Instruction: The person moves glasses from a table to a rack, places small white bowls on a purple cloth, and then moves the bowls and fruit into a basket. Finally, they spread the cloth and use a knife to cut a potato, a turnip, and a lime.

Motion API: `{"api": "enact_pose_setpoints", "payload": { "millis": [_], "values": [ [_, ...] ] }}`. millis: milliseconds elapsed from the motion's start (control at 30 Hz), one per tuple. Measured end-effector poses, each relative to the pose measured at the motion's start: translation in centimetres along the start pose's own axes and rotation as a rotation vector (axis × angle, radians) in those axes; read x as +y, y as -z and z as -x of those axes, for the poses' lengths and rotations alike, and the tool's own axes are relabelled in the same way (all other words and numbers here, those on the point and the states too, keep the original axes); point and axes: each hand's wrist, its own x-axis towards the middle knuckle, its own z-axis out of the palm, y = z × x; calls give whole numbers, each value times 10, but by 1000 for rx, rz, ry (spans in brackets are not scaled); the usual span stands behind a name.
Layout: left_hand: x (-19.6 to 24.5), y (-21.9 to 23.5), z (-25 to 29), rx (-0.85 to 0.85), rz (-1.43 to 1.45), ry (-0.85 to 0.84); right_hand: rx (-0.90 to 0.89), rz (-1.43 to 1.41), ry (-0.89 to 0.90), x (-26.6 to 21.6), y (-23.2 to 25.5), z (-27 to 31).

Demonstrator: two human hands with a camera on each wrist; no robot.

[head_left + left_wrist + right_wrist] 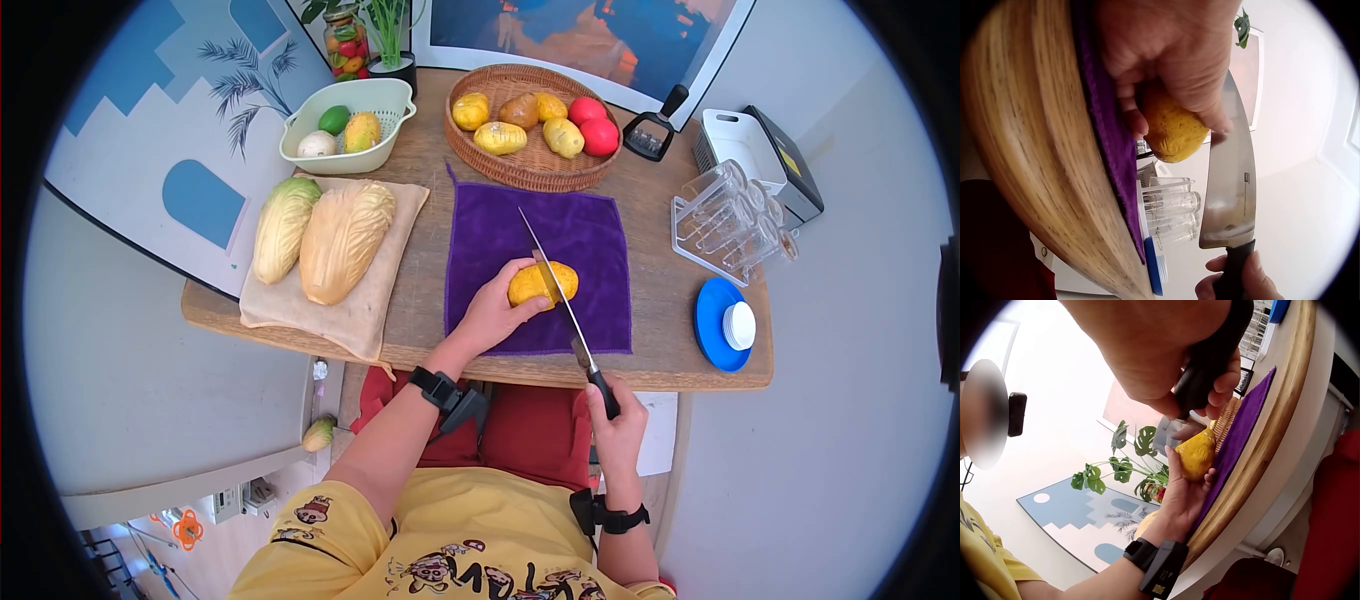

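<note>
My left hand grips a yellow, speckled potato from its left side, fingers and thumb around it, over a purple cloth. In my right hand is the black handle of a kitchen knife, held from the near side. Its wide steel blade points away from me and crosses the potato's right part in the head view. The left wrist view has the blade beside the potato, close to the left thumb. Part of the blade is hidden behind the right hand in the right wrist view.
A wicker basket of potatoes and red produce stands at the back, beside a pale green colander. Two cabbages lie on a beige cloth to the left. To the right are a glass rack and a blue plate.
</note>
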Motion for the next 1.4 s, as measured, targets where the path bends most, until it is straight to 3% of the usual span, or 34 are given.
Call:
{"api": "enact_pose_setpoints", "payload": {
  "millis": [67, 333, 433, 500, 633, 700, 800, 1133, 1400],
  "values": [
    [0, -1, -1, 0, -24, -81, 6, -1, 8, 1, 0, 0],
    [4, 0, 0, -4, 31, -14, 48, -29, -69, 15, 0, 0],
    [7, 0, 1, -8, 23, -32, 27, -3, -61, 11, 2, 1],
    [8, -1, 1, -17, 7, -45, 17, 47, 48, 1, 3, 2],
    [7, 0, 1, -23, 28, -13, -21, 43, 34, -6, 5, 3],
    [7, 0, 1, -28, 26, 10, -31, -6, -90, -6, 7, 1],
    [6, -1, 1, -29, 45, -23, 53, -42, -39, 6, 4, -1],
    [6, -1, 1, -23, 41, -29, -38, 54, 2, -5, 7, 3],
    [10, 0, 1, -29, 68, -32, 50, 23, -17, 6, 6, -1]
  ]
}}
